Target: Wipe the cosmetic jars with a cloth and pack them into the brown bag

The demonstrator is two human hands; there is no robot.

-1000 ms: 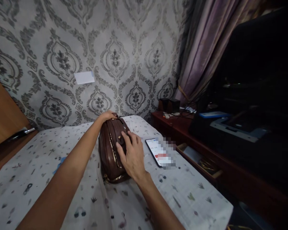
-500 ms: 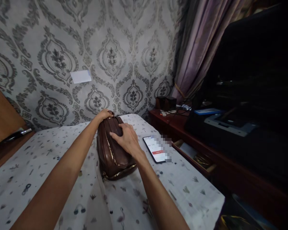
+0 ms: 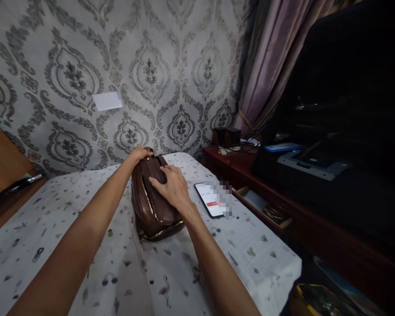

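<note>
A brown leather bag (image 3: 148, 206) with gold zippers lies on the printed white sheet in front of me. At its far end, my left hand (image 3: 141, 153) is closed around the small handle or strap; most of its fingers are hidden. My right hand (image 3: 171, 184) rests on the bag's upper right side, its thumb spread away from the fingers. The zippers run along the near end and the left of the front panel. A phone (image 3: 209, 201) with a lit screen lies on the sheet, right of my right hand.
A white card (image 3: 107, 101) is on the patterned wall. To the right stands a dark red desk (image 3: 213, 160) with a partly open drawer (image 3: 276, 224), cables and small dark boxes (image 3: 226, 137). A purple curtain (image 3: 263, 74) hangs behind. Wooden furniture (image 3: 6, 158) borders the left.
The camera view has shifted slightly, so everything sits a little differently in the picture. Both hands keep their places on the bag, which has not visibly moved on the sheet.
</note>
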